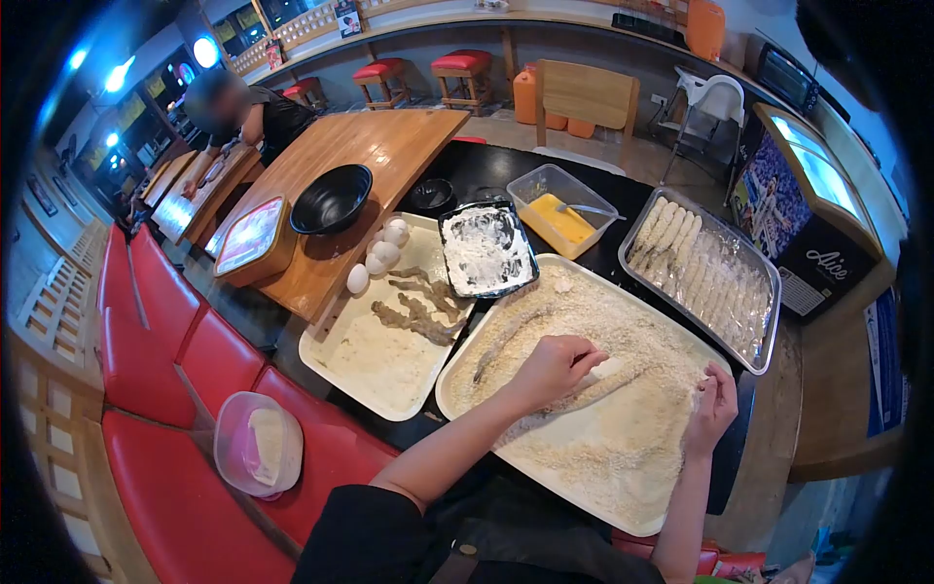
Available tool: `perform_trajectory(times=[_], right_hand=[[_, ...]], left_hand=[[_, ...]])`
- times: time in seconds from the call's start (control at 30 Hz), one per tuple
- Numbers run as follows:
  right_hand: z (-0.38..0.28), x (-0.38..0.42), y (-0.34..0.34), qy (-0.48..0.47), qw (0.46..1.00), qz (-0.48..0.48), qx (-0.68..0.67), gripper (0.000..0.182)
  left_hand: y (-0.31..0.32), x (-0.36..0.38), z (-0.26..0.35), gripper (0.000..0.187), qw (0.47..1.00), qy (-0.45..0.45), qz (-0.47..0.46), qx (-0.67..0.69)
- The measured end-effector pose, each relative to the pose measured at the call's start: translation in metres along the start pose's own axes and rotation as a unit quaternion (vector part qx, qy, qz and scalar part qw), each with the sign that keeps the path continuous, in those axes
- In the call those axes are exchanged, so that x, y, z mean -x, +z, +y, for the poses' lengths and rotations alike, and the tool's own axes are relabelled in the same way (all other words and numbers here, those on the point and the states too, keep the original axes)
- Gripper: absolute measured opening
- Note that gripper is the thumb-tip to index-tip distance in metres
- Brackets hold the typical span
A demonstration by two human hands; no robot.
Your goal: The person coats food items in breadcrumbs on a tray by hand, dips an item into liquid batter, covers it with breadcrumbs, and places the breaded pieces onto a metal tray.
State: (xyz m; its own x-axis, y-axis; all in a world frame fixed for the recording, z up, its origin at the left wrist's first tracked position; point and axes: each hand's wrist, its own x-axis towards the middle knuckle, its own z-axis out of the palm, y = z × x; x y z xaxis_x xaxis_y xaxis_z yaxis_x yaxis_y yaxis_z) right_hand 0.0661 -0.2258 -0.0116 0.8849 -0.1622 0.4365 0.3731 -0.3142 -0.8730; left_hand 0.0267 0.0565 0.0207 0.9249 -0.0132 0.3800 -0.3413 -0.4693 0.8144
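Our left hand [553, 370] lay palm-down, fingers curled, pressing a long breaded strip [593, 387] into the crumbs, and our right hand [712, 409] pinched the far end of that same coated length at the right edge of the crumb bed, fingers narrowed on it. The strip ran between the two hands across the middle of the large white crumb tray [457, 375], which sat on the dark table [496, 165] right in front of us. A second coated strip [501, 341] lay in the crumbs just beyond the left hand. To the left stood another white tray [336, 365] holding uncoated strips [418, 311] and several eggs [377, 255] at its far end. Behind the crumb tray we saw a black tray of flour [486, 251], a clear tub of beaten egg [562, 209] with a utensil in it, and to the right a metal tray [700, 273] lined with rows of finished breaded pieces. A black bowl [331, 198] rested on the wooden table [389, 146] farther off, where another person [248, 112] leaned. A lidded plastic container [258, 443] sat on the red bench [185, 477].
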Motion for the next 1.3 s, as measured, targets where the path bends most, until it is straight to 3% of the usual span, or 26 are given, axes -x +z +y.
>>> perform_trajectory(times=[0.2, 0.5, 0.87, 1.1, 1.3], right_hand=[[0.0031, 0.0003, -0.0003, 0.004, 1.0, -0.001, -0.006, 0.021], [-0.0003, 0.0005, -0.0003, 0.005, 1.0, -0.004, -0.016, 0.02], [0.0039, 0.0002, -0.0019, 0.003, 1.0, -0.002, -0.017, 0.023], [0.002, 0.0005, -0.0016, 0.003, 1.0, -0.002, -0.004, 0.023], [0.0014, 0.001, -0.0014, 0.002, 1.0, -0.004, -0.008, 0.022]], left_hand=[[-0.0031, -0.0024, 0.002, 0.034, 0.998, -0.049, -0.018, -0.035], [-0.0023, -0.0009, -0.0012, 0.037, 0.997, -0.064, -0.004, -0.053], [-0.0003, 0.0012, 0.0009, 0.01, 0.999, -0.05, -0.003, -0.013], [-0.0003, 0.0018, -0.0046, 0.006, 1.0, -0.011, -0.013, -0.006], [0.0003, 0.0009, -0.0032, 0.013, 0.999, -0.047, -0.015, 0.002]])
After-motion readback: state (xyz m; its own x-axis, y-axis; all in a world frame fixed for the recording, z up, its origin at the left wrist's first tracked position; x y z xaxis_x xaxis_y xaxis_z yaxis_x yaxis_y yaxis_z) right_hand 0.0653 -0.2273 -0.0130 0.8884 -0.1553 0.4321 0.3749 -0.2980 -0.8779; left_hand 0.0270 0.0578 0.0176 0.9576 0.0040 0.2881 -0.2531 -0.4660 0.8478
